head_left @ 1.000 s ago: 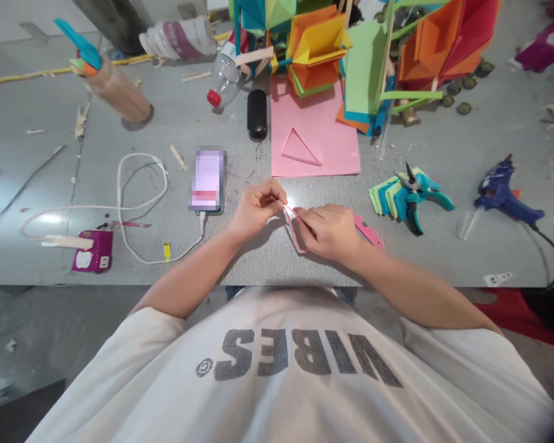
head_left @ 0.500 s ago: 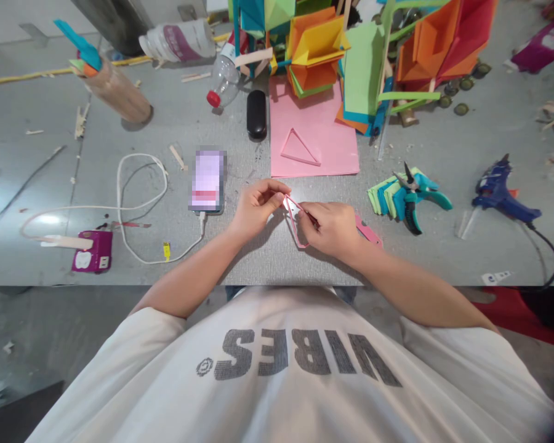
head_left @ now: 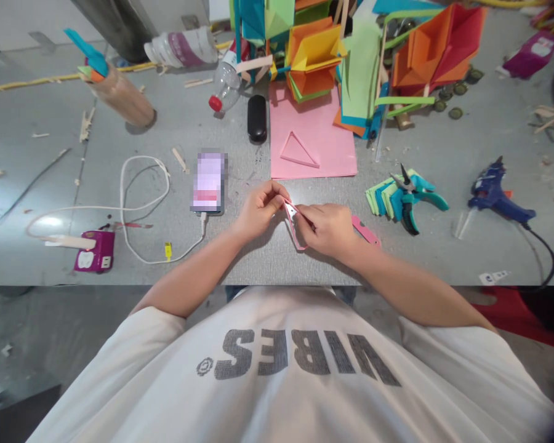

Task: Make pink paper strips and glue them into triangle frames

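In front of me, a narrow pink paper strip (head_left: 292, 229) is bent into a triangle-like frame between my hands. My left hand (head_left: 260, 212) pinches its upper corner between thumb and fingers. My right hand (head_left: 325, 227) is closed on its right side, and the fingers hide part of the strip. Within the frame shows a small white patch with dark dots (head_left: 290, 211); I cannot tell what it is. Close to my right hand lies a flat pink piece (head_left: 365, 231), partly covered by the hand. Farther off, another pink triangle (head_left: 300, 151) rests on pink paper sheets (head_left: 346, 163).
Pliers (head_left: 410, 200) lie on folded green and blue paper, with a blue glue gun (head_left: 501, 194) farther right. At left are a phone (head_left: 208, 181) on a white cable and a purple charger box (head_left: 95, 251). Colourful paper constructions (head_left: 314, 58), a bottle (head_left: 226, 83) and a black case (head_left: 257, 119) stand behind.
My right hand has shifted slightly on the pink strip, and the frame looks narrower. The white dotted patch shows more plainly. The whole view has moved a little.
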Tool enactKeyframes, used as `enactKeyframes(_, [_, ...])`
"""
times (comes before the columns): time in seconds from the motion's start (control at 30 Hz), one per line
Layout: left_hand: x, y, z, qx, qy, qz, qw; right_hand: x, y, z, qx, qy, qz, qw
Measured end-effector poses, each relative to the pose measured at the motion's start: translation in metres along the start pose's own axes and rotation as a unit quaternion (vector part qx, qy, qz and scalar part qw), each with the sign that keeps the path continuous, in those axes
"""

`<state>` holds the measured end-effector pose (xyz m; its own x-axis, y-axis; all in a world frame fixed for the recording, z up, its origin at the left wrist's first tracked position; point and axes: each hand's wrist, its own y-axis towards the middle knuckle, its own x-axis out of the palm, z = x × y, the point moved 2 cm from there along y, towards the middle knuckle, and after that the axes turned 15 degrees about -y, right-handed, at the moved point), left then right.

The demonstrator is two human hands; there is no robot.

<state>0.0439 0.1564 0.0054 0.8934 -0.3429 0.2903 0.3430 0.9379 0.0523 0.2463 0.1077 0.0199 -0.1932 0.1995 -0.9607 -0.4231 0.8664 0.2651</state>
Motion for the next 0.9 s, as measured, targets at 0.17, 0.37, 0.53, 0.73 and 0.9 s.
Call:
enactKeyframes(0.17, [0.003,-0.001,-0.006,0.001,-0.005,-0.005,1.0,0.002,-0.001,-0.002,-0.017,-0.012,-0.002,1.0])
enactKeyframes(0.37, [0.002,-0.002,-0.007,0.001,-0.008,0.0,1.0,0.002,-0.002,-0.003,-0.014,0.007,0.016,1.0])
enactKeyframes(0.53, [-0.001,-0.002,-0.008,-0.013,-0.064,0.018,0.998,-0.001,-0.002,-0.002,0.019,0.056,0.008,0.998])
enactKeyframes(0.73, [0.004,-0.005,-0.012,-0.049,-0.117,0.001,0.992,-0.002,-0.004,-0.002,0.038,0.088,0.017,0.995])
enactKeyframes(0.9, [0.009,-0.006,-0.009,-0.064,-0.154,-0.012,0.986,-0.003,-0.004,-0.003,0.035,0.097,0.026,0.994])
